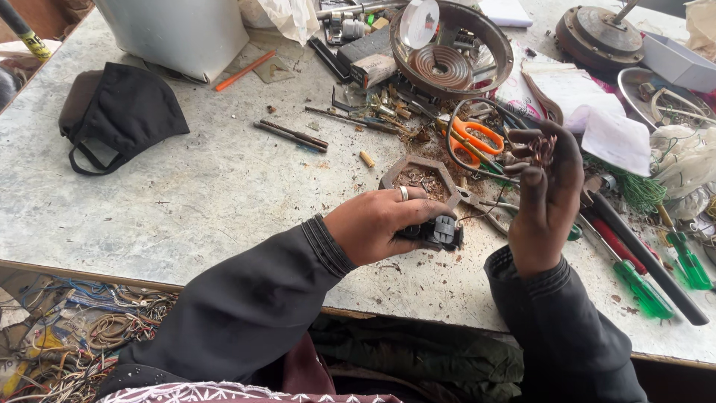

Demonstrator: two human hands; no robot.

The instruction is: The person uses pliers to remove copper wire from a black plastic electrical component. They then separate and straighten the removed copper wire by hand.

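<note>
The left hand (pixel 373 224) closes its grip over a small black plastic electrical part (pixel 436 231), pressing it down on the grey, scuffed worktop (pixel 224 186) — the part pokes out just past the fingertips, on the hand's right side. A silver ring shows on one finger. The right hand (pixel 548 194) is raised above the worktop, its fingers pinched shut on a small tangle of reddish copper wire (pixel 542 147) held at the fingertips. A thin dark wire seems to run from the black part up toward this hand. Just behind the left hand lies a brown hexagonal tray of scraps (pixel 421 175); orange-handled scissors (pixel 473 142) lie near the raised hand, green-handled screwdrivers (pixel 645 287) to its right. A black cloth face mask (pixel 123 112) sits well apart, far left.
</note>
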